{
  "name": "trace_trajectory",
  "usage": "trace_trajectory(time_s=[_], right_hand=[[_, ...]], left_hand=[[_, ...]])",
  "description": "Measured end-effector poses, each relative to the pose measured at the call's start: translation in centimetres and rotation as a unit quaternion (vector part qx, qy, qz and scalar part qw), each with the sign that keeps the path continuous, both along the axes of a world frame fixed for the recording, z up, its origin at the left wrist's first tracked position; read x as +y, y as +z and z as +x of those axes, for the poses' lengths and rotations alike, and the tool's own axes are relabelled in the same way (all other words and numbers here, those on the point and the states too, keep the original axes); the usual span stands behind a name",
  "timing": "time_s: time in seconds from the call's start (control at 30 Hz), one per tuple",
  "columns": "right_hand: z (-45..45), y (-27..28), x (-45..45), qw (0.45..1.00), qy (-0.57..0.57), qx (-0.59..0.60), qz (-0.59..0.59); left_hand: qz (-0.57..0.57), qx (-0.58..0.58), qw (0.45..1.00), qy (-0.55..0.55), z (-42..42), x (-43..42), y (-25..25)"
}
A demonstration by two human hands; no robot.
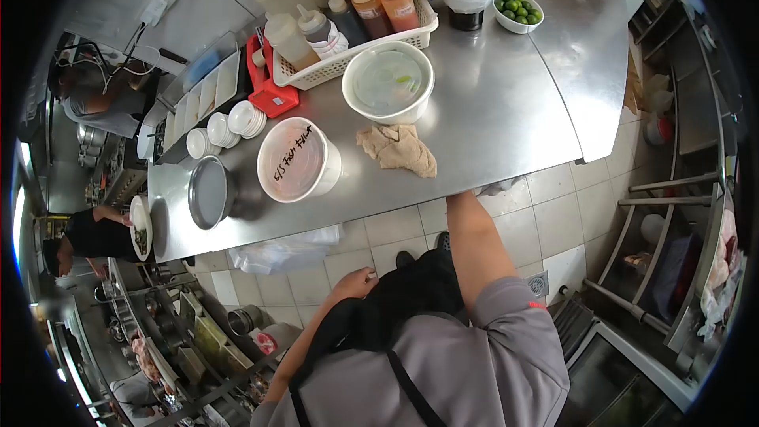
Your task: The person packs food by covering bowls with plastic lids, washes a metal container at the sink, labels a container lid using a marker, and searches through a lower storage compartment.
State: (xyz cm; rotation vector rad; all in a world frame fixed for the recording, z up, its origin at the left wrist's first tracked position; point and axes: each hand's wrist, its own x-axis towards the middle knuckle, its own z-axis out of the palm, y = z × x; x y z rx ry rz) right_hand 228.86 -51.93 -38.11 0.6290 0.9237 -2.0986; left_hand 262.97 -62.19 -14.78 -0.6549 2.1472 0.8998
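Note:
My left hand [356, 281] hangs beside the black apron [415, 285], below the counter, with its fingers curled in and nothing seen in them. My right forearm reaches under the front edge of the steel counter [506, 122], which hides the hand; a bit of clear plastic [500, 187] shows beside it. On the counter before me sits a white tub marked "S/S Fish Fillet" [292, 161]. Behind and to its right is a tub of clear liquid [386, 81] with a green piece in it. A crumpled brown cloth [398, 149] lies in front of that tub.
A grey round pan [210, 192] and stacked white dishes [247, 119] stand at the left. Behind are a red holder [273, 100], a basket [316, 71] of sauce bottles and a bowl of limes [519, 25]. Another person [99, 233] holds a plate [141, 228] at far left.

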Motion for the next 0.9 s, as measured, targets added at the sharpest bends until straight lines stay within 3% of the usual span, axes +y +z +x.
trace_trajectory(time_s=[0.1, 0.23, 0.37, 0.47, 0.53, 0.63, 0.67, 0.73, 0.77, 0.8, 0.83, 0.9], right_hand=[[0.6, -0.9, 0.7, 1.000, 0.022, 0.013, 0.013], [5.8, 0.0, 3.8, 0.998, 0.017, 0.024, 0.048], [12.6, 3.1, 8.6, 0.994, -0.051, 0.006, 0.096], [16.4, 2.3, 11.7, 0.989, -0.150, 0.009, -0.006], [17.2, 3.0, 15.1, 0.984, 0.082, -0.004, 0.160], [16.1, 4.4, 21.0, 0.865, 0.381, 0.017, 0.327], [15.1, 5.5, 23.2, 0.864, 0.377, 0.015, 0.333], [12.8, 9.6, 27.3, 0.860, 0.331, 0.048, 0.385], [11.7, 11.1, 29.5, 0.880, 0.248, 0.070, 0.399], [10.6, 12.5, 30.4, 0.854, 0.147, 0.096, 0.490], [9.2, 13.4, 31.5, 0.807, 0.088, 0.135, 0.568], [6.7, 15.3, 31.7, 0.638, 0.027, 0.282, 0.716]], left_hand=[[-0.036, 0.003, 0.999, -0.012, -0.3, 0.0, 0.4], [0.035, 0.052, 0.998, -0.013, 1.5, -0.4, 0.1], [0.027, 0.047, 0.998, -0.025, 2.2, -0.5, 0.4], [0.062, 0.080, 0.995, -0.002, 3.0, -1.0, -2.8], [0.076, 0.092, 0.993, 0.002, 2.6, -0.7, -2.5], [0.092, 0.116, 0.989, 0.010, 1.9, -0.3, -1.2], [0.091, 0.111, 0.990, 0.005, 1.8, -0.3, -1.1], [0.089, 0.106, 0.990, -0.005, 1.4, -0.5, -1.3], [0.097, 0.109, 0.989, -0.007, 1.3, -0.5, -1.5], [0.106, 0.111, 0.988, -0.008, 1.5, -0.5, -1.8], [0.114, 0.114, 0.987, -0.009, 1.4, -0.5, -1.9], [0.123, 0.122, 0.985, -0.015, 0.9, -0.2, -1.6]])
